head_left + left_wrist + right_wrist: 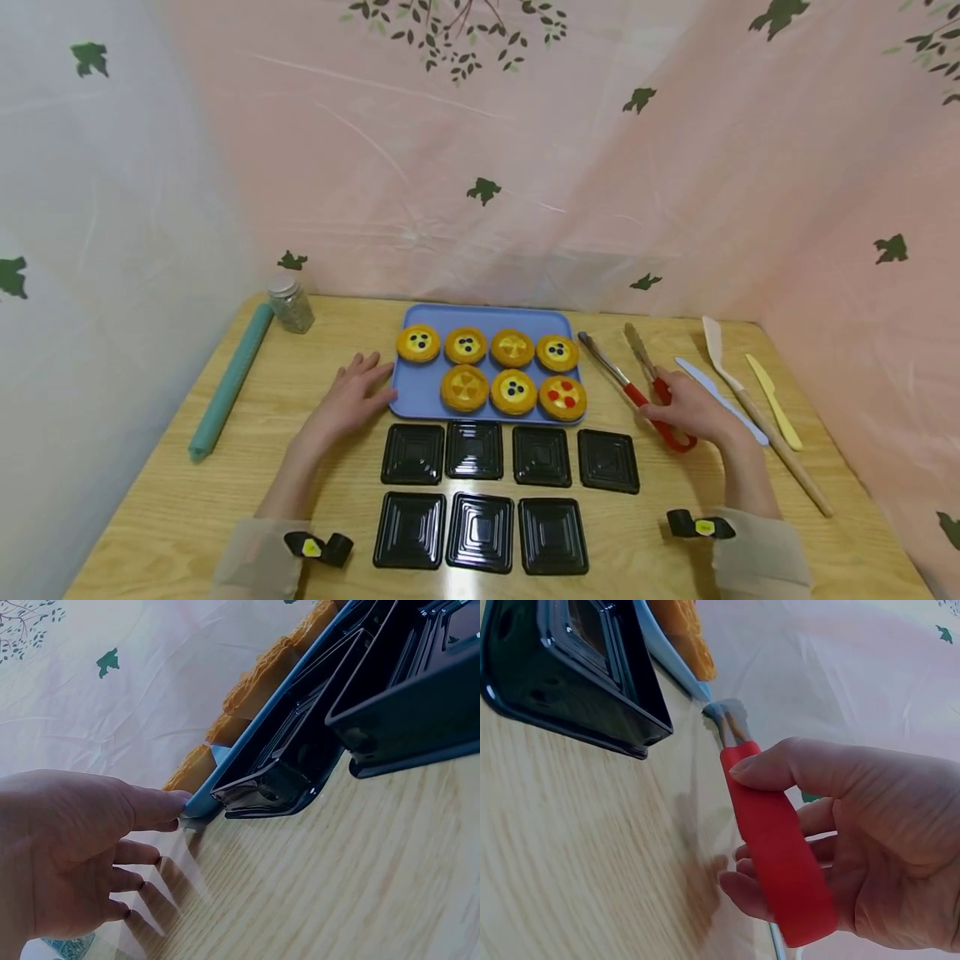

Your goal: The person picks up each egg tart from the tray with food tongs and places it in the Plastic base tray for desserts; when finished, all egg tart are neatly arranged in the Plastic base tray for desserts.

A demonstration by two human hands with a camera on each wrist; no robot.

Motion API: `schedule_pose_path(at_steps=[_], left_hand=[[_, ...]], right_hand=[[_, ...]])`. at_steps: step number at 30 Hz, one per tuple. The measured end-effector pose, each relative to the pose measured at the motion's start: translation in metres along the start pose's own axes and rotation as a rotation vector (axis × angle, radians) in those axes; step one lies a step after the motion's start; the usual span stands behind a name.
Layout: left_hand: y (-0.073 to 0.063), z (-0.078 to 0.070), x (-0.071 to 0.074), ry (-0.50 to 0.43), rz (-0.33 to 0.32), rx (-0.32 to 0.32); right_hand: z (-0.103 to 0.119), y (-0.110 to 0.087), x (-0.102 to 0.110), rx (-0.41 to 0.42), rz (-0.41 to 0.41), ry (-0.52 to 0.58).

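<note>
Beyond tray's edge (apart), right hand grips tongs.

Head view above tray, wrist views close

A lidded jar stands just beside a teal roll on the wooden table; across from them, a white spatula lies between blue and yellow knives, before a pink, leaf-printed curtain
</note>
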State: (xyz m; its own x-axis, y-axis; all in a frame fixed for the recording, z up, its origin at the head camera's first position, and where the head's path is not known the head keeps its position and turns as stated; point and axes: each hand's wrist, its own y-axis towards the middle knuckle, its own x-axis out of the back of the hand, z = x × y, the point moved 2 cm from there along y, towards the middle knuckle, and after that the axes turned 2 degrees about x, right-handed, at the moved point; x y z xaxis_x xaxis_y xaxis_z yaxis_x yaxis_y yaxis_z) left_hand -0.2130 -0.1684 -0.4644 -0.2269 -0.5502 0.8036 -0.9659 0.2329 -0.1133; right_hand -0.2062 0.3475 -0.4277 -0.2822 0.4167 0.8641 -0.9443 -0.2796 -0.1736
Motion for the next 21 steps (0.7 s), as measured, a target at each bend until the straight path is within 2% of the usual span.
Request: schedule_pose_path(at_steps=[5,12,17,21], left_hand=[[0.0,0.0,0.001,-0.003,0.01,-0.004],[0.0,0.0,0.002,0.002,0.005,-0.008],[0.0,0.0,0.002,0.003,0.006,0.009],[-0.001,0.0,0.001,-0.004,0.007,0.011]], right_hand=[[0.001,-0.005,0.006,-0.021,-0.021,-0.028],[0.007,-0.008,0.015,-0.01,-0.031,0.012],[0.02,-0.006,0.032,0.047,-0.073,-0.004],[0.035,-0.002,0.045,0.123,-0.085,-0.032]])
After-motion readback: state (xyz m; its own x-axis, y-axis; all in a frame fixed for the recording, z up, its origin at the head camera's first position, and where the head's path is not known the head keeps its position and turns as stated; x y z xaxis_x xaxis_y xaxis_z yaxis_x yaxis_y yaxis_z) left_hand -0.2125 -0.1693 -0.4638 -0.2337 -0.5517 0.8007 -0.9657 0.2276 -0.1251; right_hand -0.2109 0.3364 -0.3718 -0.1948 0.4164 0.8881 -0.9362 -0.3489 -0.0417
